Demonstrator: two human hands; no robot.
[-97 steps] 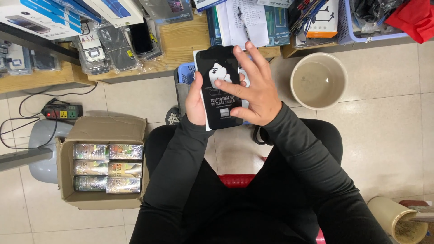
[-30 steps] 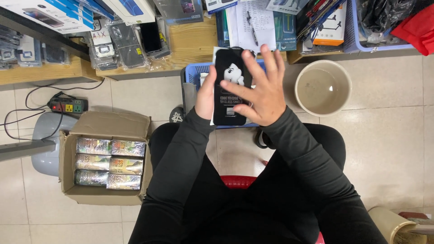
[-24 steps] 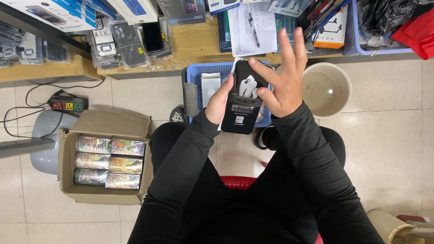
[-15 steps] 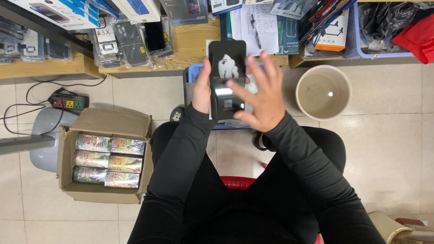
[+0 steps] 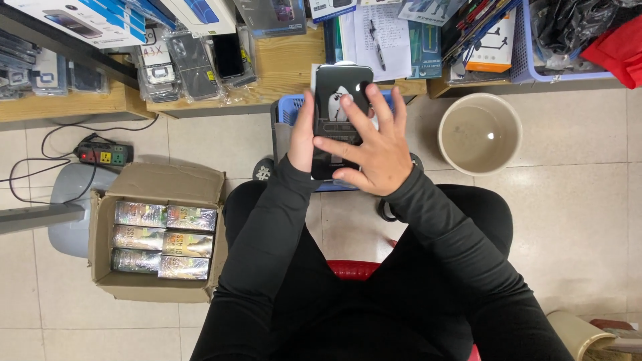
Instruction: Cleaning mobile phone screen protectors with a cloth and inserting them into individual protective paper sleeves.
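cardboard box (image 5: 158, 230) left of legs, bucket (image 5: 480, 134) right.

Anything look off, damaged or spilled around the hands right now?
Nothing stands out. The left hand holds the flat black pack upright over the blue basket; the right hand lies across its front. The cardboard box of shiny packs sits neat.

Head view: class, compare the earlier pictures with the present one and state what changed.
The right hand, lifted with fingers spread shortly before, has come back down flat over the black packet. The left hand kept its grip on the packet's edge throughout. The cardboard box and beige bucket stayed put.
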